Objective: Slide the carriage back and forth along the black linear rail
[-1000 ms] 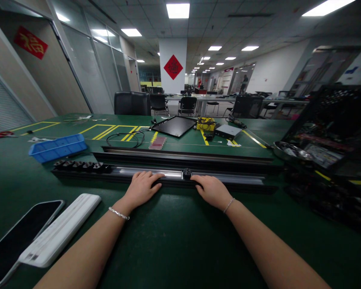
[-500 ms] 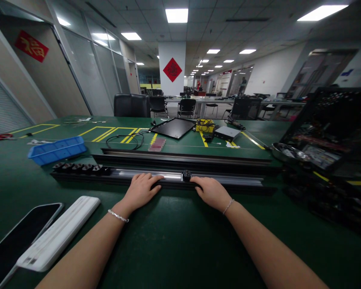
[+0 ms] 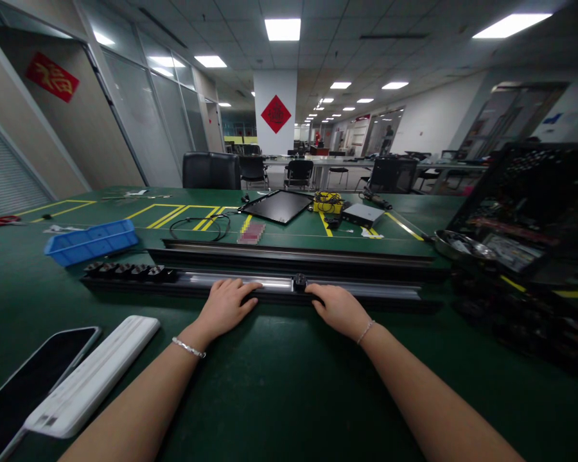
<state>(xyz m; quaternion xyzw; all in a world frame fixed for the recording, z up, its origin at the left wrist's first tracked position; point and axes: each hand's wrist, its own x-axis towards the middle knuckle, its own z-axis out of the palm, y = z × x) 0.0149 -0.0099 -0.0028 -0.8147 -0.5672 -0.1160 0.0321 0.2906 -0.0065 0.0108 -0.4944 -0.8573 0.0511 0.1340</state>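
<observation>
Resting left hand [image 3: 225,306], right hand [image 3: 340,311] on aluminium rail [image 3: 250,287], red 福 sign [image 3: 52,77] beyond

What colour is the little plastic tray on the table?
The plastic tray is bright blue, and it shows best in the head view.

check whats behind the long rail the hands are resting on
Behind the front rail lies a second long dark metal rail, parallel to it; the table between them is hidden.
</observation>
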